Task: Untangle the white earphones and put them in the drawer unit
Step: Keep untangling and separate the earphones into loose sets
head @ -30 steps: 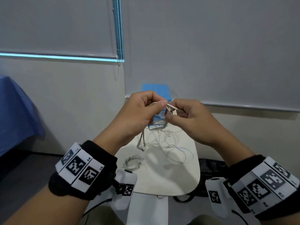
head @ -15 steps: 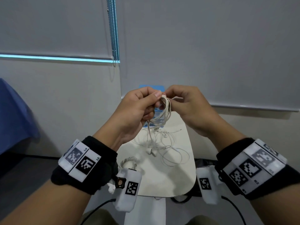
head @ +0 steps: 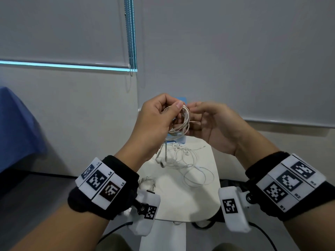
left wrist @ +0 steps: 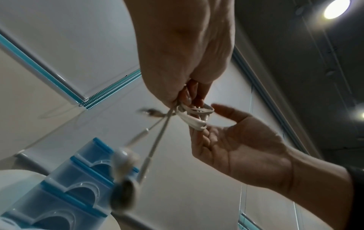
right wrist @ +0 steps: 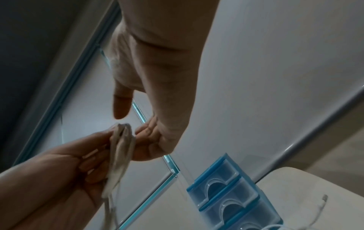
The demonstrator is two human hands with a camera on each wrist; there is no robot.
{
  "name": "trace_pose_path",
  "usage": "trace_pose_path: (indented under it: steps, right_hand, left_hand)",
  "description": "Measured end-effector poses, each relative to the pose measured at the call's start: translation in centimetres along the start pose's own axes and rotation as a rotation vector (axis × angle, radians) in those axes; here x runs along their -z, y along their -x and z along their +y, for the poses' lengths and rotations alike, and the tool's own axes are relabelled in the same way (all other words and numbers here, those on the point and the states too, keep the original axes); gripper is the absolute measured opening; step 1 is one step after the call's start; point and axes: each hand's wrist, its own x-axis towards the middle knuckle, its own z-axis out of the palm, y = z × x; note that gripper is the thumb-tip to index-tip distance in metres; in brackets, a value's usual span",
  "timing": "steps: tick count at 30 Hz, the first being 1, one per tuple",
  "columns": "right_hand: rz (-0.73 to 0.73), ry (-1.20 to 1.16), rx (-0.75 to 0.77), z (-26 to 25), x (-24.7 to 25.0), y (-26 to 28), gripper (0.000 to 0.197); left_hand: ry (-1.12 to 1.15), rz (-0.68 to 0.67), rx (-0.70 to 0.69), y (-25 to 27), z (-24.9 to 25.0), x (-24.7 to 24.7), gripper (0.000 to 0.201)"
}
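Since a second ago the right hand [head: 215,124] has let go of the cable and spread, its fingers [left wrist: 201,140] now loosely extended with the palm turned toward the coil and the fingertips just beside it, holding nothing. Against it, the left hand [head: 155,120] keeps its fingers and thumb curled around a coiled bundle of thin white earphone cable [head: 182,120], held in the air above the far end of the small white table [head: 195,200]. From this bundle two white earbuds on short stems [head: 161,161] hang down below the left palm, blurred in the left wrist view. A second loose tangle of white earphone cable [head: 192,167] lies on the table's middle, spreading toward its right edge. At the table's far edge, against the wall, stands the translucent blue plastic drawer unit [right wrist: 228,191] with its stacked drawers closed. Near the left edge of the table lies a small braided white cord [head: 146,180].
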Motion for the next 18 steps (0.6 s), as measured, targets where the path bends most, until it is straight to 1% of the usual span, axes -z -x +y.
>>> trace_pose_path:
  steps: [2,3,4,7,9,11,13,15,18]
  right_hand:
    - [-0.009,0.006,-0.003,-0.1,0.0,0.2,0.034]
    - [0.011,0.042,-0.002,-0.1,-0.1,0.2,0.04]
    - [0.033,0.076,-0.006,0.0,-0.2,0.2,0.043]
    - [0.036,0.067,-0.045,-0.1,-0.7,0.4,0.033]
    - [0.014,0.011,-0.068,-0.3,-0.8,0.6,0.031]
    - [-0.014,0.011,-0.07,-0.7,-1.0,0.9,0.032]
    - [-0.011,0.064,-0.05,-0.7,-1.0,0.9,0.035]
    - [0.048,0.137,-0.026,-0.6,-1.1,0.7,0.04]
    - [0.149,0.336,0.048,-0.6,-0.9,0.6,0.046]
  left_hand:
    - [-0.027,-0.009,-0.017,0.0,0.0,0.0,0.016]
    - [-0.043,-0.015,-0.028,0.0,-0.1,-0.1,0.016]
    - [-0.057,-0.021,-0.038,0.1,0.0,-0.2,0.015]
    - [-0.099,-0.029,-0.069,0.2,0.0,-0.4,0.013]
    - [-0.108,-0.033,-0.078,0.3,0.0,-0.3,0.013]
    - [-0.112,-0.036,-0.069,0.3,0.0,-0.3,0.013]
    - [-0.119,-0.04,-0.06,0.3,-0.1,-0.4,0.011]
    - [-0.141,-0.043,-0.058,0.3,0.0,-0.6,0.013]
    - [-0.185,-0.024,-0.053,0.2,0.1,-0.9,0.017]
